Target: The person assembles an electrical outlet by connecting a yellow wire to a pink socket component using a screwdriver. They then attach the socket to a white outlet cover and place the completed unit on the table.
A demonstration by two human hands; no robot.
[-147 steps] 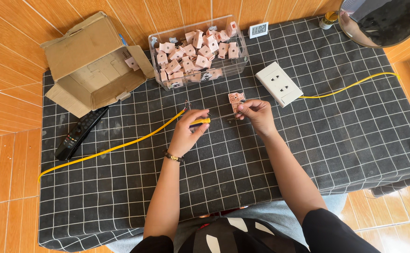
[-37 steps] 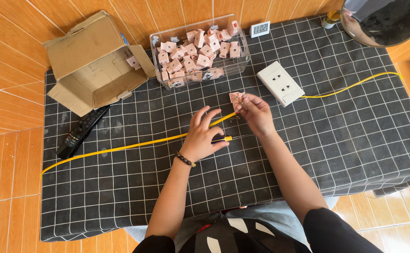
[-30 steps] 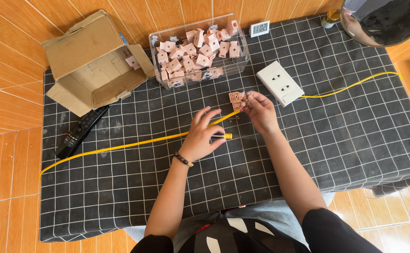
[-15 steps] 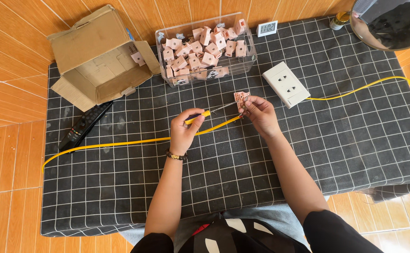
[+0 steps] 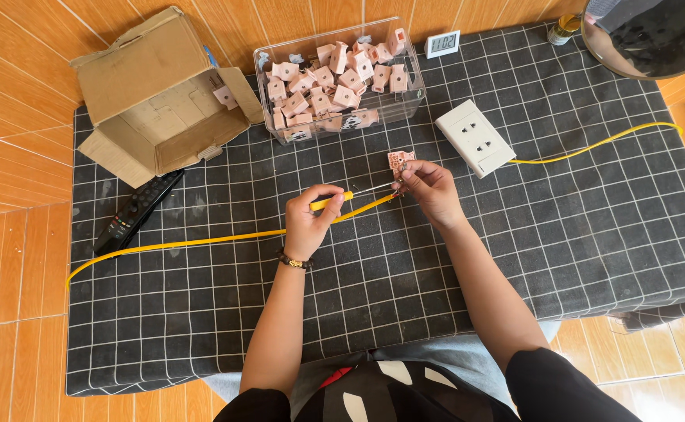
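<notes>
screwdriver (image 5: 341,198) with a yellow handle is pinched in the left hand (image 5: 311,219), thin shaft aimed right at a small pink part (image 5: 399,160) pinched in the fingertips of the right hand (image 5: 430,190). both hands are closed in pinch grips, held just above the checked cloth (image 5: 577,258), a little back of its middle. the shaft tip appears to meet the part's lower edge; actual contact cannot be told at this size.

step in hand, judged: a terminal screw on the part is being worked. a yellow wire (image 5: 186,243) runs from the cloth's left edge under the left hand up to the part. whether its end is seated cannot be seen.

next move, judged: tip kept square in the screw slot, part held steady against the twist, wire kept from slipping out.

a clear bin (image 5: 335,125) of like pink parts sits at the back edge, an open carton (image 5: 155,101) at the back left corner, a remote (image 5: 135,212) just in front of it. a white socket (image 5: 475,138) lies just right of the part, with another yellow wire (image 5: 600,141) running toward the right edge.
</notes>
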